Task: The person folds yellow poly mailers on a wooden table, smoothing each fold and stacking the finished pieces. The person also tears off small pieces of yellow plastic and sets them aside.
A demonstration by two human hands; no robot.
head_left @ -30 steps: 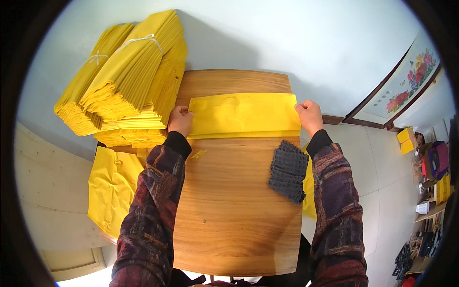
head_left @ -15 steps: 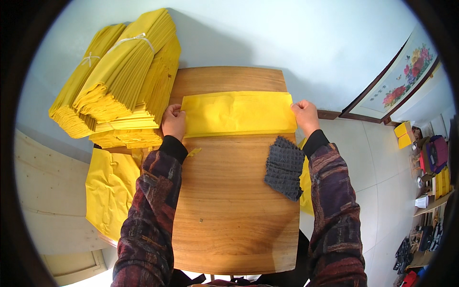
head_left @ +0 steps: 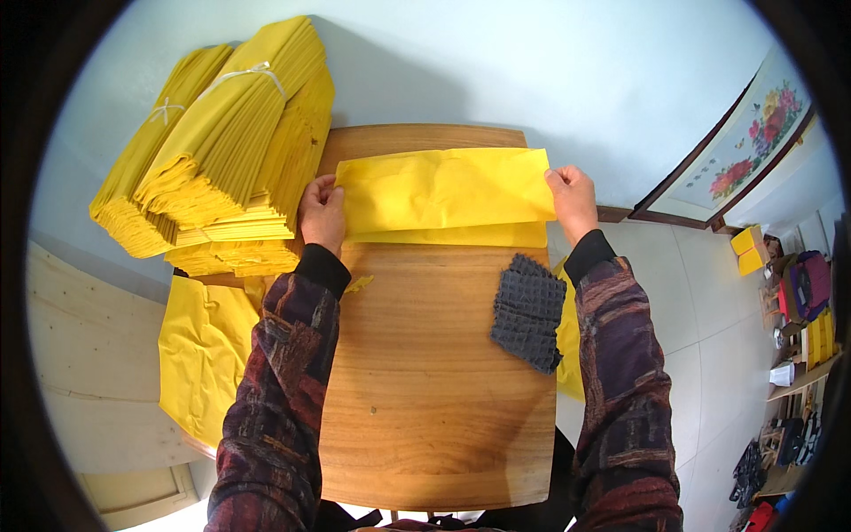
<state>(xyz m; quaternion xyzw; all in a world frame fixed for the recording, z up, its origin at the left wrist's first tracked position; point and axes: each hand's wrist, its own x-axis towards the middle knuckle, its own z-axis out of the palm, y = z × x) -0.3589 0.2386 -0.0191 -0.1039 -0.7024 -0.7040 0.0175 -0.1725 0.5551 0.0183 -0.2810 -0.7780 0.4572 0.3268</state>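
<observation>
A folded yellow paper sheet (head_left: 443,188) spans the far part of the wooden table between my two hands. My left hand (head_left: 323,213) pinches its left end, close beside the tied yellow stacks. At the opposite end my right hand (head_left: 572,195) grips the upper right edge between thumb and fingers. The held layer is raised, and another yellow layer (head_left: 479,235) shows beneath its lower edge. A dark grey waffle-textured cloth (head_left: 527,312) lies on the table nearer to me, below my right hand.
Thick bundles of folded yellow paper (head_left: 235,133), some tied with white string, rise at the far left. A crumpled yellow sheet (head_left: 204,355) lies at the left edge of the wooden table (head_left: 425,381). A framed flower picture (head_left: 745,146) leans at the right; shelves hold assorted goods.
Both hands have lifted the top of the yellow paper sheet up and slightly away, uncovering a layer below. The right hand has moved a little up and outward.
</observation>
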